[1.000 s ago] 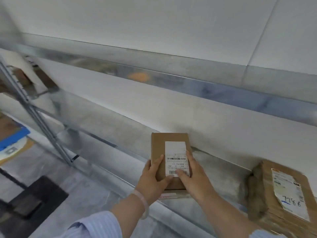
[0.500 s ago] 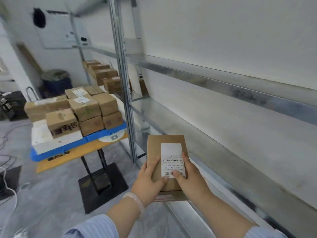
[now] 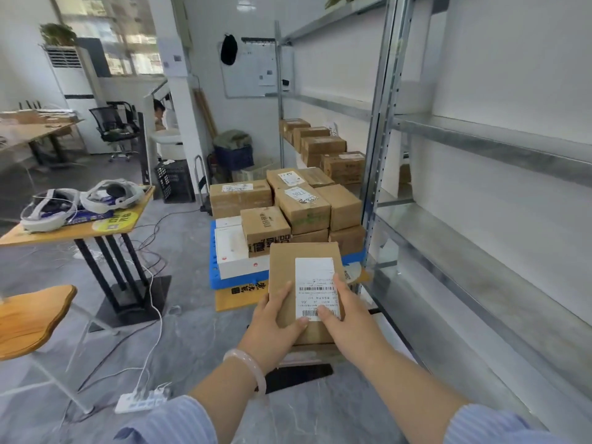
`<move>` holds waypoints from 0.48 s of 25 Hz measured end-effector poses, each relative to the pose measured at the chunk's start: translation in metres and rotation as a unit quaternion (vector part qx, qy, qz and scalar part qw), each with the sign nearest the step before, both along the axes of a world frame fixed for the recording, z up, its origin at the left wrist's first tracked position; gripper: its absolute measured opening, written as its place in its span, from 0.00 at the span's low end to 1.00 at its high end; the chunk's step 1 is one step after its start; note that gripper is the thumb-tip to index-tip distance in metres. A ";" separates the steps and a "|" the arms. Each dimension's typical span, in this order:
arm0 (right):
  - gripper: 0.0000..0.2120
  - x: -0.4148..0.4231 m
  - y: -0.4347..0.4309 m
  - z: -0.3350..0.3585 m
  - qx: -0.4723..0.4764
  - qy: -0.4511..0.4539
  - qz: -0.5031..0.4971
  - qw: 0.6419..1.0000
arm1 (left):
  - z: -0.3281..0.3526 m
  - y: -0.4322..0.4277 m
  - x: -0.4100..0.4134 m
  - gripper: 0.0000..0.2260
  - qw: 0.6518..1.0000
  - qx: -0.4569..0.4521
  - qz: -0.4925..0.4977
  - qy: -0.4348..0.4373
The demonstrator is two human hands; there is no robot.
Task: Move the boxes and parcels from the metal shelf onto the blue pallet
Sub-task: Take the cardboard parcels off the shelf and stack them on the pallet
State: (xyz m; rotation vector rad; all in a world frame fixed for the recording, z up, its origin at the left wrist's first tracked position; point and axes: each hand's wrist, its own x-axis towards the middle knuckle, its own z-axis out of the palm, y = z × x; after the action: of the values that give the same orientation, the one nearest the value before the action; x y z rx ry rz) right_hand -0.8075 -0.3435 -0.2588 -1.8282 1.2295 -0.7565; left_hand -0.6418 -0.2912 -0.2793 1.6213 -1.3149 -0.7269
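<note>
Holding parcel (image 3: 283,270), long axis toward blue pallet (image 3: 238,280)

Your brown box (image 3: 286,267), white barcoded label (image 3: 315,280).
Your sleeves (image 3: 173,424) are pale blue with fine stripes, your bracelet (image 3: 247,366) milky pink, the pallet (image 3: 234,280) bright blue.

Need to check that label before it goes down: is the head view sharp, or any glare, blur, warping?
Head view: label on the held box sharp enough for barcodes, its small print unreadable; windows top left blown out by daylight; wide-angle distortion leans the metal shelf uprights.
</note>
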 end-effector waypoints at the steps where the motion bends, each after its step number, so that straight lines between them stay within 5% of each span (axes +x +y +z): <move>1: 0.34 0.016 -0.008 -0.001 -0.001 0.003 0.008 1.000 | -0.001 -0.002 0.014 0.30 1.000 -0.003 0.013 0.004; 12: 0.33 0.166 -0.121 0.001 0.018 -0.011 0.137 0.990 | 0.003 -0.075 0.147 0.34 0.989 0.005 0.146 0.025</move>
State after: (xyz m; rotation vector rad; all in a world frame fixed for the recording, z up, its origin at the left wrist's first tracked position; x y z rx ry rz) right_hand -0.6412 -0.4643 -0.2577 -1.9038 0.9459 -0.5935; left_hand -0.4946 -0.3664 -0.2768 1.7453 -1.0101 -0.5902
